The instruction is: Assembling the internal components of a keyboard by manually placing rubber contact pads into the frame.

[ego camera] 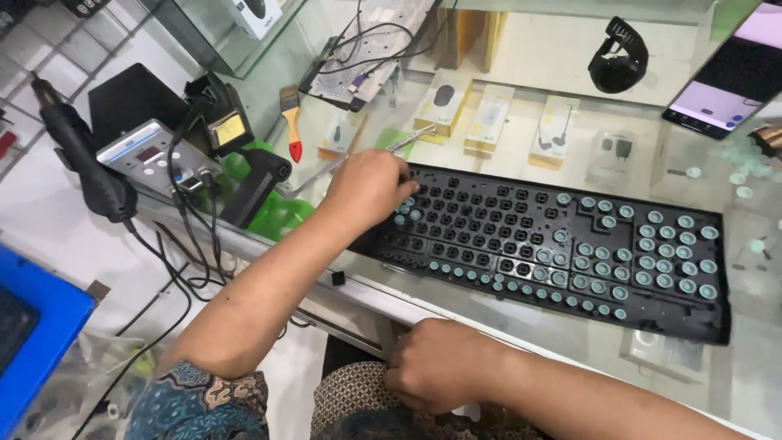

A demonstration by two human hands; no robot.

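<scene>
Glass counter [521,326] fills most of the view, boxed items visible under the glass. Keyboard frame [562,244] lies flat on it, keycaps off, black, running center to right. Pale rubber domes [664,261] sit on the right section and along the bottom row; middle section is bare black sockets. Solder station [151,155] sits far left on the counter, cables hanging off the edge, black hot-air handle [77,155] leaning next to it. Blue box [37,334] is bottom left, below counter lvl.

L hand [371,187] is over the frame's top-left corner, fingers pinched together on tweezers [411,138]; tips point up and away, toward the back. Fingertips touch or nearly touch the domes at that corner, can't tell which. R hand [440,363] is a closed fist resting at the lap, just below the counter edge, well apart from the frame; can't tell if it holds anything.

Smaller stuff: phone [729,81] propped top right, screen lit. Black smartwatch [619,57] on the back shelf. Brush [292,122] w/ red handle lies behind the station. A few loose domes [741,175] scattered on the glass right of the frame.
</scene>
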